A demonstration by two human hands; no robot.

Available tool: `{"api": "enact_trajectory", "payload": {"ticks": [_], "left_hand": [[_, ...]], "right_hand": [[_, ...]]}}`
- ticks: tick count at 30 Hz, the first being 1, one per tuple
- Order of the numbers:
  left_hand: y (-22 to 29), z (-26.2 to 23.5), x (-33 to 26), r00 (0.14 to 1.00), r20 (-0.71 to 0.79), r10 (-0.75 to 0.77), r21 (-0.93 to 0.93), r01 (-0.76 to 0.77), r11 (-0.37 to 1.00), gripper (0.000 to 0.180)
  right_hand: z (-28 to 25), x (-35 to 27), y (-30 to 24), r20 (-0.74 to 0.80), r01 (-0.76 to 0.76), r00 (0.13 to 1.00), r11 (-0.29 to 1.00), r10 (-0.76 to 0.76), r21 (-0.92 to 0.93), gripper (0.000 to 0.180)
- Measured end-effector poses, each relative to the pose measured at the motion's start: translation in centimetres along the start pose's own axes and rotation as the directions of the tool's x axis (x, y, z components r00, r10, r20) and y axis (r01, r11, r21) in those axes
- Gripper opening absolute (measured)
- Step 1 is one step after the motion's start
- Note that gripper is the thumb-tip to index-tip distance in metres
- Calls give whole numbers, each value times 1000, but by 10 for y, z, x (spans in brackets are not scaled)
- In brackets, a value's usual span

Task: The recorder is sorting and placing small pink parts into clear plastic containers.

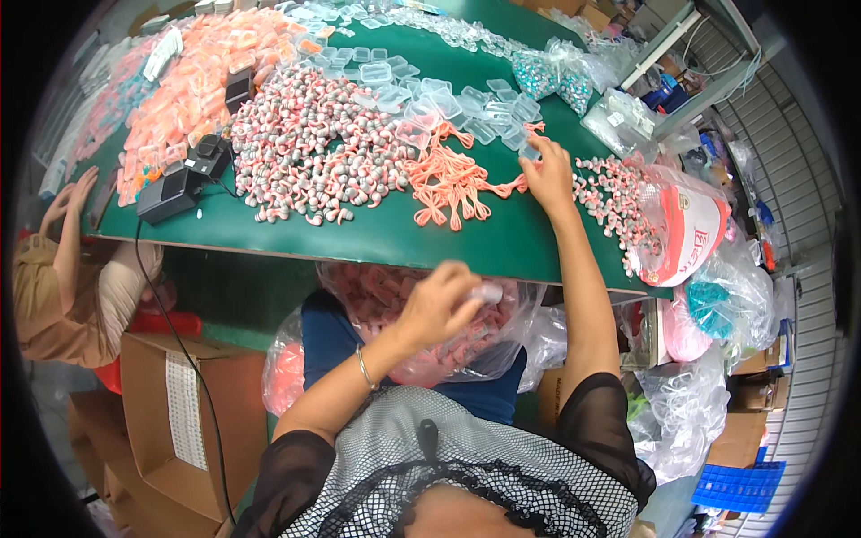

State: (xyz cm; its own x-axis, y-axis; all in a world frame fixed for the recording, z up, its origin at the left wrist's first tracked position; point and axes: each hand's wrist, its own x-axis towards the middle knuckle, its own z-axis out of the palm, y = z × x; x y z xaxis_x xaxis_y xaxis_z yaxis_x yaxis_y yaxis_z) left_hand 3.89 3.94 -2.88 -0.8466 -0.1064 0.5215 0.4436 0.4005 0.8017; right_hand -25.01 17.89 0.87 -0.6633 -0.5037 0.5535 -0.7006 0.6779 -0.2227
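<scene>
My left hand (441,307) is smeared by motion over the clear plastic bag in my lap. Just past its fingertips is a small blurred whitish piece (487,293); whether the fingers grip it does not show. Farther right, my right hand (549,175) reaches over the green table, thumb and forefinger closing on a small clear plastic box (531,151) at the edge of the box pile. Beside that hand lie bundles of pink looped cord (456,177). Left of the cord spreads a heap of pink and grey earplug-like pieces (309,143).
Filled pink boxes (211,76) are heaped at the far left, behind black devices (170,193) with a hanging cable. An overturned pink-and-white bag (692,229) spills pieces at the right. Another person's hands (72,197) are at the left edge. Open cartons (184,421) stand below.
</scene>
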Motion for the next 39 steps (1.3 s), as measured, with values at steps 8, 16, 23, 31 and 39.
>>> {"api": "enact_trajectory", "payload": {"ticks": [8, 16, 23, 31, 39], "left_hand": [[-125, 63, -87, 815, 373, -444, 251, 372, 893, 29], [-168, 109, -123, 769, 409, -492, 455, 295, 840, 30], [-109, 70, -76, 862, 357, -360, 345, 236, 908, 27], [-2, 10, 39, 965, 64, -256, -433, 258, 864, 32], [-14, -16, 63, 959, -237, -158, 52, 174, 983, 24]], "right_hand": [[31, 43, -16, 301, -264, 878, 901, 371, -343, 77], [18, 24, -18, 353, -172, 919, 984, 177, -46, 82], [-13, 7, -30, 309, -196, 946, 930, 96, 311, 74], [-16, -33, -38, 293, -188, 956, 811, 22, 553, 74], [-36, -63, -56, 212, -61, 977, 941, -11, 333, 80]]}}
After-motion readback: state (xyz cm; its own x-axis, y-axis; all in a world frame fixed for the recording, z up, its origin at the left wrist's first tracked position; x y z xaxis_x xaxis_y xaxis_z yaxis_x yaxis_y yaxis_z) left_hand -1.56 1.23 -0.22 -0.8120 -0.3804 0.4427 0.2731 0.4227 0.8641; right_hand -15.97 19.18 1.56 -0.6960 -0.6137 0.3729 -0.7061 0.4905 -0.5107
